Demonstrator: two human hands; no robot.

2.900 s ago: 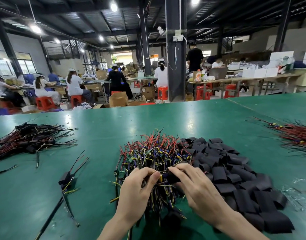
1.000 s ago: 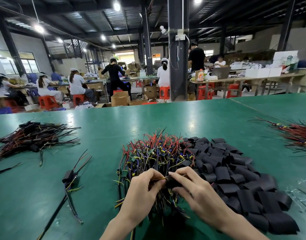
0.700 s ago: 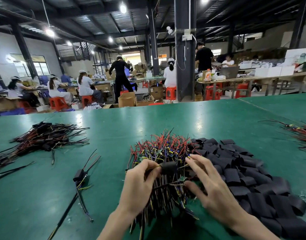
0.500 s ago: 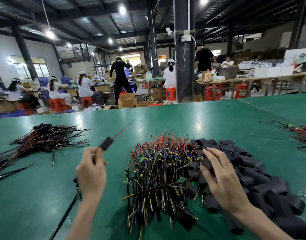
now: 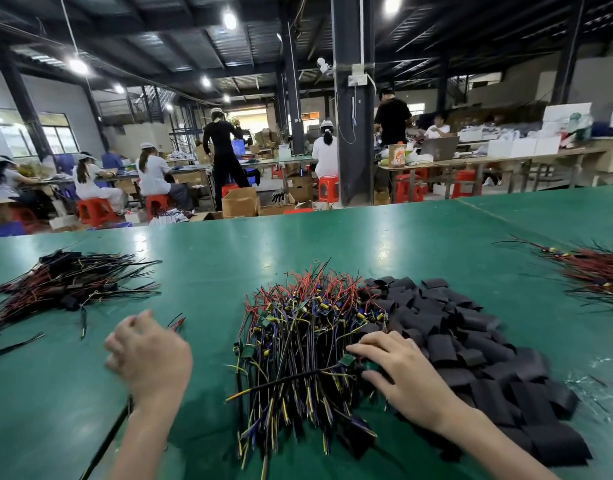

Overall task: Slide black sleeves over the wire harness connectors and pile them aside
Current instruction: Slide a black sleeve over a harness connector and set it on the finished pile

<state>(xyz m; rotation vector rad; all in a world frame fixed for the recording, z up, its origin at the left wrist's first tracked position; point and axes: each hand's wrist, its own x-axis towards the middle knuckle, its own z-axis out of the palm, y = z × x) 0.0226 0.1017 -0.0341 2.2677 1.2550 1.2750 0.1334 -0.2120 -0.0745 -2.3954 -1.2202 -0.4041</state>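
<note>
1. Loose harnesses (image 5: pixel 298 341) lie heaped mid-surface (image 5: pixel 402 244), with black sleeves (image 5: pixel 471 348) massed against their right edge.
2. The right hand (image 5: pixel 405 372) reaches in where the two heaps meet, forefinger and thumb curled round one green-tipped harness (image 5: pixel 370 367).
3. The left hand (image 5: pixel 149 355) hovers just left of the heap with its fingers curled under. Red wire tips (image 5: pixel 178 322) show beyond it, but whether it holds them cannot be told.
4. A sleeved pile (image 5: pixel 69 285) sits well apart at far left and a red bundle (image 5: pixel 596 271) at far right. Workers (image 5: pixel 152 174) sit at benches behind.
5. Likely risks: the wires are tangled, so lifting one harness could drag its neighbours out and scatter sleeves. Anything set down short of the sleeved pile could also drift back among undone stock.
</note>
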